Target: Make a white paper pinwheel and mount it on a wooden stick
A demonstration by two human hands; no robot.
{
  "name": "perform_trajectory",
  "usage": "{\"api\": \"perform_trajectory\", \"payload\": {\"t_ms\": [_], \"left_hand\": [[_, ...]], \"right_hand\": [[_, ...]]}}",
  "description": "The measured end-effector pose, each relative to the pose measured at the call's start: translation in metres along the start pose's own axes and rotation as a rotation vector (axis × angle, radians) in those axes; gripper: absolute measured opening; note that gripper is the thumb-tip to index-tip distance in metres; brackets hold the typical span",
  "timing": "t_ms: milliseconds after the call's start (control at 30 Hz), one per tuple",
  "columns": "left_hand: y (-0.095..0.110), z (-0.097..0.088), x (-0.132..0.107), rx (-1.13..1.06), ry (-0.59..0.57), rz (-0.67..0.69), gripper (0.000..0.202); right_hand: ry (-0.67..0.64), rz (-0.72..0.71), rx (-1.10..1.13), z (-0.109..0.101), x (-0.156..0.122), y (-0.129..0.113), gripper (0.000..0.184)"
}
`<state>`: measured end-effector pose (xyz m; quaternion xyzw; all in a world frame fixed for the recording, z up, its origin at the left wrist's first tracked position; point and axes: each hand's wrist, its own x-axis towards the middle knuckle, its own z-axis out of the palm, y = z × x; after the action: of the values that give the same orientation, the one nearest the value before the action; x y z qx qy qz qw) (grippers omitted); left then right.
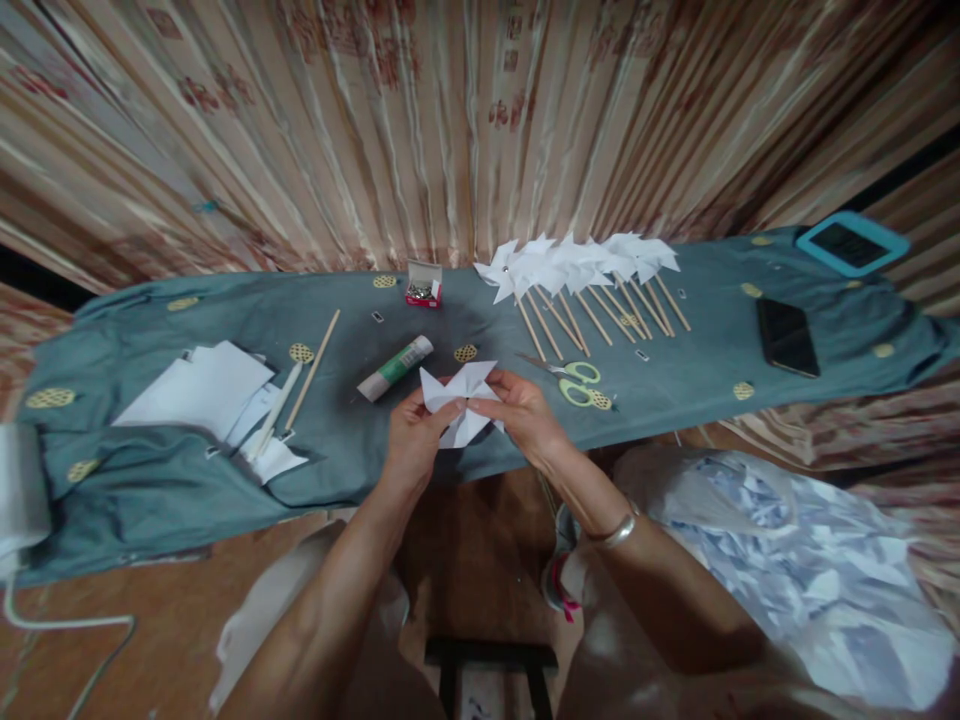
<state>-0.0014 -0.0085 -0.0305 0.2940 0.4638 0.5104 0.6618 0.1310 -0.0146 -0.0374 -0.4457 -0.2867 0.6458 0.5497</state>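
Grip: left hand [412,435] and right hand [525,415] pinch paper pinwheel [459,400]; teal table cloth [150,480]; curtain [300,120] behind

A glue stick [394,368] lies left of the scissors [576,381], behind the folded paper [459,400]; pinwheels [581,268] lie farther back.

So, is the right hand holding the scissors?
No, the scissors lie on the grey cloth, while the right hand and left hand hold the folded white paper.
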Motion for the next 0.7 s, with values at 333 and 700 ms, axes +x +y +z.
{"api": "perform_trajectory", "payload": {"t_ms": [333, 700], "left_hand": [[0.0009, -0.0006, -0.0004, 0.020, -0.004, -0.023, 0.043], [-0.0017, -0.0003, -0.0013, 0.054, 0.018, -0.024, 0.045]], "right_hand": [[0.022, -0.010, -0.044, -0.0008, -0.0025, -0.0030, 0.044], [-0.002, -0.017, -0.056, -0.0027, -0.0032, 0.0003, 0.046]]}}
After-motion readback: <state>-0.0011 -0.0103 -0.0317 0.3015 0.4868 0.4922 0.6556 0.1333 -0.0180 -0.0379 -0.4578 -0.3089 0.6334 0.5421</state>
